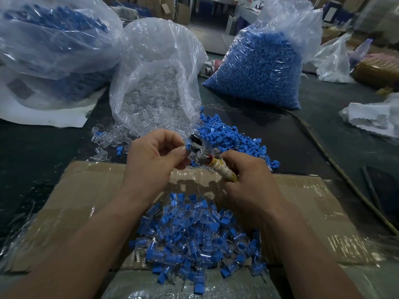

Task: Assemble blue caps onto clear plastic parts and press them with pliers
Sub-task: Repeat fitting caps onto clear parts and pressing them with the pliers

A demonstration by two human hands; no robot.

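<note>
Left hand [154,152] pinched the blue cap [187,146] on its clear part at mid-scene, right hand [244,169] clamped round the pliers [201,155] (jaws seemingly at the cap), and a crooked squeeze could have cracked it or nipped a fingertip.

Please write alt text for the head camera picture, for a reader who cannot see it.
A person's left hand holds a blue-capped clear part at the pliers, which the right hand grips. Below, finished pieces are piled on cardboard.
</note>
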